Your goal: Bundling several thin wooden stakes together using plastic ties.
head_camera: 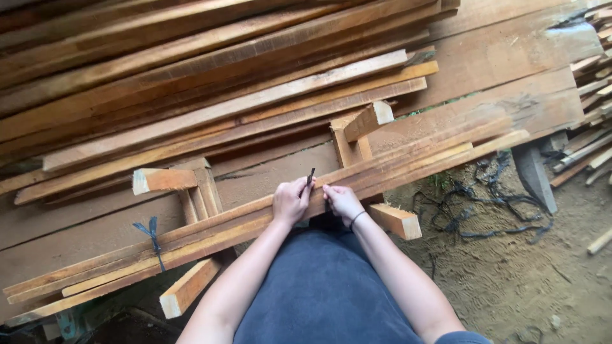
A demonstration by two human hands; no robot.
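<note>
A bundle of long thin wooden slats (408, 162) lies across two short wooden blocks in front of me. My left hand (290, 202) rests on the bundle and pinches a dark strap end (310, 176) that sticks up. My right hand (342, 202), with a dark band on the wrist, grips the slats just to the right of it. A dark blue strap (153, 237) is tied around the bundle further left.
A big stack of long planks (191, 76) fills the far side. Short blocks (162, 180) (395, 221) stick out under the bundle. Loose dark straps (484, 200) lie on the dirt ground at right, near more offcuts (593, 83).
</note>
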